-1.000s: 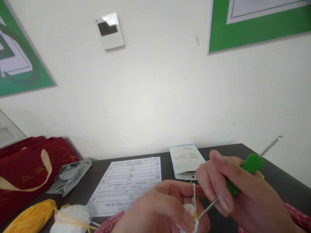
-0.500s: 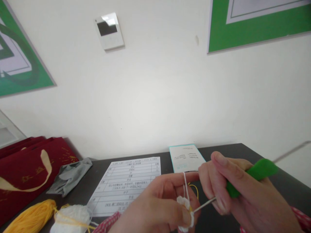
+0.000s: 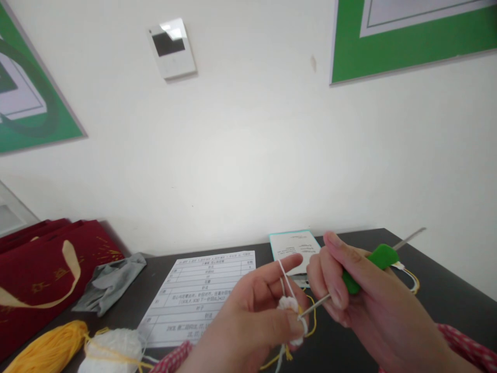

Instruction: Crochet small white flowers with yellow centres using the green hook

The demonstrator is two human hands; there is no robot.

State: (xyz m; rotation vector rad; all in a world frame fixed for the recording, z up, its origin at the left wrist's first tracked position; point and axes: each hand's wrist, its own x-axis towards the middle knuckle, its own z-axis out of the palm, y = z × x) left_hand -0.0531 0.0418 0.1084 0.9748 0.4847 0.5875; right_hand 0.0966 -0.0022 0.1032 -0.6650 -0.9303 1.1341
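Green-handled hook [image 3: 382, 257] — in right hand [image 3: 373, 305]

Indoor craft corner, home or office unclear: yarn [image 3: 50, 346], printed sheet [image 3: 202, 295], dark table [image 3: 334, 349], wall-mounted panel [image 3: 173, 48], green-bordered posters [image 3: 407, 58]

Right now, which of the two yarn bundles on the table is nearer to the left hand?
The white yarn ball: it is rounded and lies between the left hand and the longer yellow skein, which is farther left.
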